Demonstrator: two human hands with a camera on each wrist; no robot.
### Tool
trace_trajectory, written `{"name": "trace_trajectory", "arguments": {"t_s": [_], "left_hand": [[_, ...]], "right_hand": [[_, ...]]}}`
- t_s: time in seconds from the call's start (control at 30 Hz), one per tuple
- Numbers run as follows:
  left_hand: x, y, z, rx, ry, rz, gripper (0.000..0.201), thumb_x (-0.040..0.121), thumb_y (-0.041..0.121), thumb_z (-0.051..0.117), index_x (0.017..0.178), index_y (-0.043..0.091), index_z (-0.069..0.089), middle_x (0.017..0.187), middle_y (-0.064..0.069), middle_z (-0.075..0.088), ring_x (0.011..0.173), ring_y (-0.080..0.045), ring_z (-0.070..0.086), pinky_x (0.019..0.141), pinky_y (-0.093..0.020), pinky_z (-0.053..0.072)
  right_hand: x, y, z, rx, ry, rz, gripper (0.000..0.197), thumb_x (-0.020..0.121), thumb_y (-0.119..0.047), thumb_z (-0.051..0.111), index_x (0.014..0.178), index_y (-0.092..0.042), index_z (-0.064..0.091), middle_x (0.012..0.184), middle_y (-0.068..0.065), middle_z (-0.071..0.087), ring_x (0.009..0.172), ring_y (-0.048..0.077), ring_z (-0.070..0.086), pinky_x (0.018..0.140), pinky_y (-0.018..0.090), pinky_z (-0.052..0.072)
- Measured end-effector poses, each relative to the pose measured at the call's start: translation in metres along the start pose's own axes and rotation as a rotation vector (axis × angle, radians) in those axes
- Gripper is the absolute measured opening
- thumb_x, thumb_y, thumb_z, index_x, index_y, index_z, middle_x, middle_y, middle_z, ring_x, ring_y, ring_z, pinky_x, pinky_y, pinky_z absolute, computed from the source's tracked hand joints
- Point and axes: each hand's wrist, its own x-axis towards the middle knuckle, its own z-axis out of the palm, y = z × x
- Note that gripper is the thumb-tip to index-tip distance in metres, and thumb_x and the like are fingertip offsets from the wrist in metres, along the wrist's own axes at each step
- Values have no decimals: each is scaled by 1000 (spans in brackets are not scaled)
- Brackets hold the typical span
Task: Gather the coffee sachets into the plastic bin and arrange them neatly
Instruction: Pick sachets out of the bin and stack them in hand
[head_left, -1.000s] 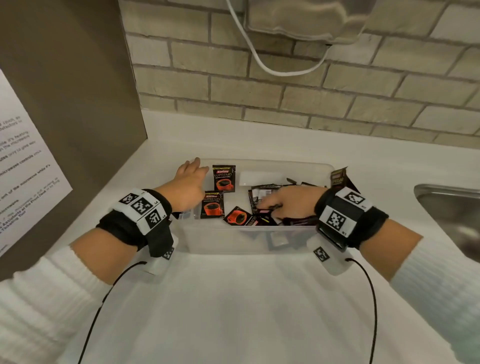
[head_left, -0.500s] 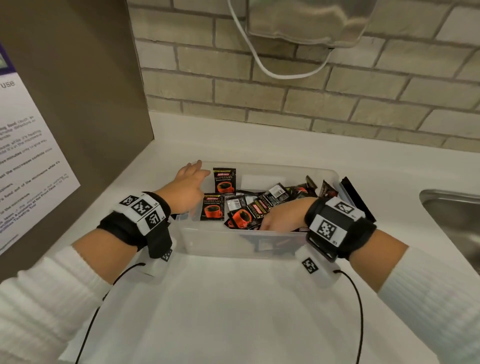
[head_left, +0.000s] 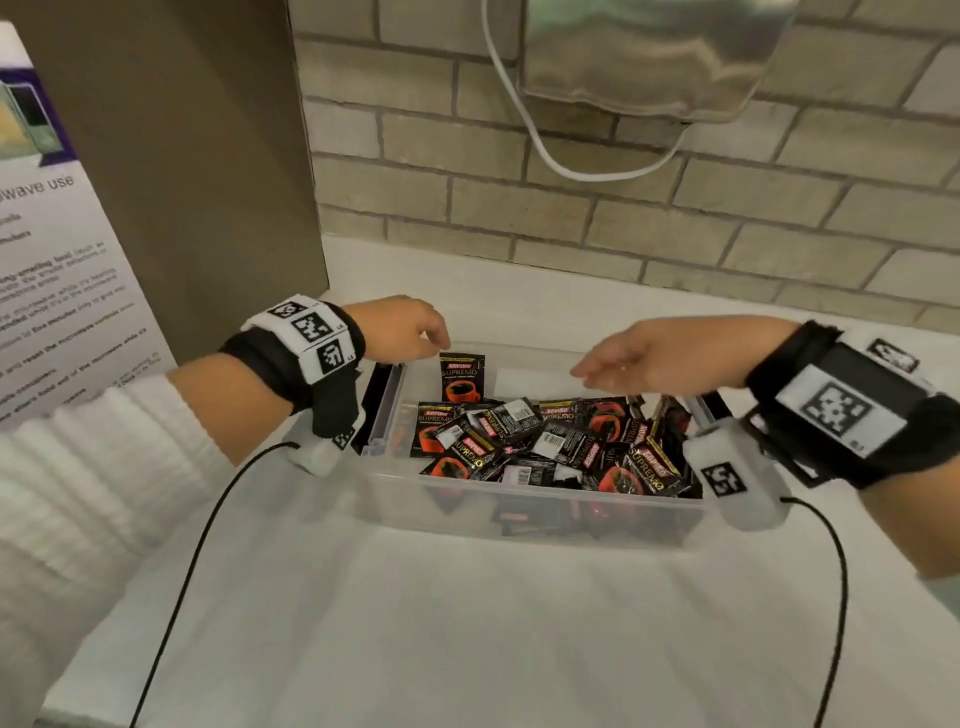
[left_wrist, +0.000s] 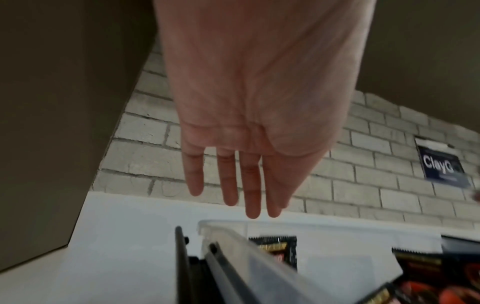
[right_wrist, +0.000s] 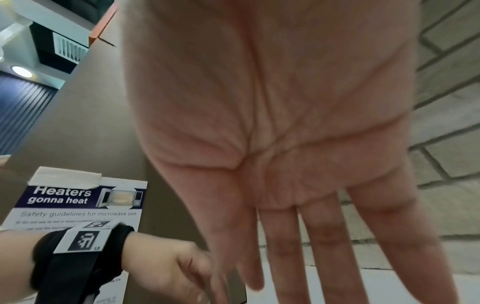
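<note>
The bare white counter lies nearest. On it stands the clear plastic bin, and the coffee sachets are inside it, heaped in a loose jumble, some face up, some showing barcodes; none shows on the counter outside. One sachet stands upright against the bin's far wall, apart from the heap.

A second ago the right hand was down among the sachets and the left hand rested at the bin's left end. Now both have lifted clear and hover above the bin. The right hand is spread flat, fingers straight, holding nothing. The left hand is also empty, its fingers loose and hanging just above the upright sachet. Beyond is the brick wall.

The gathering looks done, I judge; what remains is squaring the heap into rows.
</note>
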Motion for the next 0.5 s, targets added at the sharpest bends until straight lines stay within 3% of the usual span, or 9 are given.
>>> {"name": "trace_trajectory", "arguments": {"t_s": [0.07, 0.13, 0.2, 0.3, 0.4, 0.5], "left_hand": [[10, 2, 3, 74, -51, 23, 33, 95, 23, 49, 126, 16, 55, 131, -5, 51, 120, -19, 45, 99, -27, 33], [20, 2, 1, 129, -70, 35, 35, 94, 26, 51, 129, 17, 53, 132, -4, 49, 121, -20, 43, 102, -29, 33], [28, 4, -2, 175, -99, 42, 36, 94, 27, 52, 129, 20, 52, 132, -4, 47, 122, -20, 42, 104, -31, 33], [36, 6, -2, 234, -169, 53, 36, 94, 27, 51, 130, 20, 51, 132, -4, 44, 122, -20, 42, 103, -30, 33], [43, 5, 0, 253, -167, 92, 35, 95, 26, 51, 129, 19, 52, 129, -4, 44, 118, -20, 45, 99, -27, 35], [50, 2, 0, 254, -146, 113, 32, 94, 25, 53, 124, 16, 57, 127, -5, 46, 115, -21, 48, 96, -29, 40]], "right_hand": [[11, -11, -5, -39, 74, -17, 34, 97, -26, 43, 131, -30, 50, 132, -8, 51, 112, 10, 47, 106, 30, 31], [25, -24, 2, -64, 87, -30, 36, 98, -23, 42, 133, -25, 48, 137, -3, 48, 118, 14, 46, 105, 30, 30], [39, -35, 15, -56, 25, -37, 40, 98, -21, 40, 138, -22, 43, 140, 0, 45, 124, 18, 45, 104, 29, 33], [61, -46, 34, -33, -109, -51, 44, 98, -18, 40, 142, -17, 35, 139, 4, 45, 118, 23, 50, 101, 33, 44], [85, -55, 41, -37, -187, -27, 46, 98, -16, 40, 143, -11, 32, 127, 12, 54, 100, 25, 59, 92, 34, 51], [104, -62, 44, -35, -196, 22, 40, 95, -15, 50, 133, -3, 47, 115, 15, 62, 105, 30, 63, 91, 38, 52]]}}
